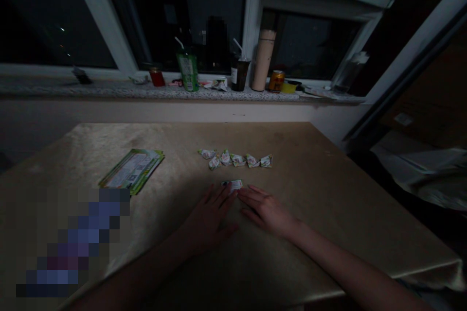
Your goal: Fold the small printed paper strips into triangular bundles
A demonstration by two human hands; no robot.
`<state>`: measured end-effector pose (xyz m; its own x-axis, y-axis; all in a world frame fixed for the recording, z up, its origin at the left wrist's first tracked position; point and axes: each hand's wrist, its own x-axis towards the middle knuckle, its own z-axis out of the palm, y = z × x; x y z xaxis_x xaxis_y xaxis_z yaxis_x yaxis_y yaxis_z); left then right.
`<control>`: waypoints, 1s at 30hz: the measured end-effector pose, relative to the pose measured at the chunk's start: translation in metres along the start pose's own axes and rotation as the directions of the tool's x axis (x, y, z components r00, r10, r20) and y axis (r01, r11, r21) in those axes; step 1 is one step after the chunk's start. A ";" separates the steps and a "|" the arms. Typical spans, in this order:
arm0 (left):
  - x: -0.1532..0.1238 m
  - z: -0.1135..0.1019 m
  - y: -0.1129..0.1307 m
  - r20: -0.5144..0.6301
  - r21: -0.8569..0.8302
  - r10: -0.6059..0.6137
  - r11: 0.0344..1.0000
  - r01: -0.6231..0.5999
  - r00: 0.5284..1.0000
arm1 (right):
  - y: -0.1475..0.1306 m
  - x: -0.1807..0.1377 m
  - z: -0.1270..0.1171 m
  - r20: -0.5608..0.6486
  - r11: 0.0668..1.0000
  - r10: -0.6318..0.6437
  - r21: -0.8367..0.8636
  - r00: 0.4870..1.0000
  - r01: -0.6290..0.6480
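On the cloth-covered table [299, 194] lies a small flat printed packet [233, 184], with white and green on it. My left hand [213, 214] rests flat with fingers spread, its fingertips at the packet's near edge. From the other side, my right hand [268, 209] reaches in with its fingers stretched out and their tips touching or close to the packet's near right edge. Beyond the packet, several twist-wrapped candies [238, 160] lie in an uneven row. Neither hand appears to grasp anything.
At the left lies a green printed bag [133, 170], beside a blurred-out patch. Along the windowsill [219, 94] stand a green carton [188, 70], a dark cup with a straw [240, 75], a tall pinkish bottle [263, 60], an orange can [276, 81] and a red jar [156, 77].
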<state>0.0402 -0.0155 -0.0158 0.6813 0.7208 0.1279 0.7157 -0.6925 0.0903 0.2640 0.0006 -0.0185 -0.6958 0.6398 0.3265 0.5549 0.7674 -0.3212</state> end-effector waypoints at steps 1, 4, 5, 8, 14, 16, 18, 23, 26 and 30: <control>-0.001 0.000 0.003 -0.015 0.006 -0.024 1.000 0.024 1.000 | 0.000 0.000 0.000 -0.004 1.000 0.005 0.003 1.000 -0.005; -0.007 0.002 0.013 -0.052 0.012 -0.056 0.998 0.057 0.997 | 0.001 0.000 0.001 -0.010 1.000 0.007 0.013 1.000 -0.007; -0.009 0.003 0.017 -0.049 -0.004 -0.011 1.000 0.011 0.999 | 0.001 0.000 0.002 -0.016 1.000 0.005 0.016 1.000 -0.005; -0.013 0.004 0.025 -0.012 -0.066 0.022 0.998 -0.022 1.000 | 0.002 -0.001 0.005 -0.031 1.000 0.003 0.015 1.000 -0.003; -0.015 0.003 0.024 -0.001 -0.120 -0.006 0.993 0.006 1.000 | 0.003 -0.001 0.006 -0.033 1.000 -0.004 -0.010 0.999 0.003; -0.015 0.003 0.023 0.003 -0.116 -0.019 0.993 0.019 1.000 | 0.002 -0.001 0.004 -0.037 1.000 -0.003 -0.017 0.999 0.002; -0.014 0.002 0.022 0.022 -0.115 -0.034 0.993 0.036 0.999 | 0.002 -0.001 0.004 -0.036 1.000 0.000 -0.021 0.999 -0.001; -0.013 0.000 0.022 0.029 -0.141 -0.045 0.989 0.049 0.999 | 0.001 -0.002 0.005 -0.035 0.999 0.007 -0.036 0.999 -0.008; -0.011 -0.001 0.021 0.024 -0.142 -0.046 0.989 0.048 0.999 | -0.001 -0.002 0.005 -0.024 0.998 0.003 -0.059 1.000 -0.005; -0.010 -0.001 0.020 0.023 -0.119 -0.034 0.992 0.037 0.999 | -0.003 -0.003 0.002 -0.045 0.990 0.017 -0.136 0.999 -0.023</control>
<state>0.0478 -0.0366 -0.0138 0.6596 0.7447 0.1021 0.7169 -0.6641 0.2121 0.2632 -0.0035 -0.0199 -0.6655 0.6537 0.3604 0.6275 0.7514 -0.2042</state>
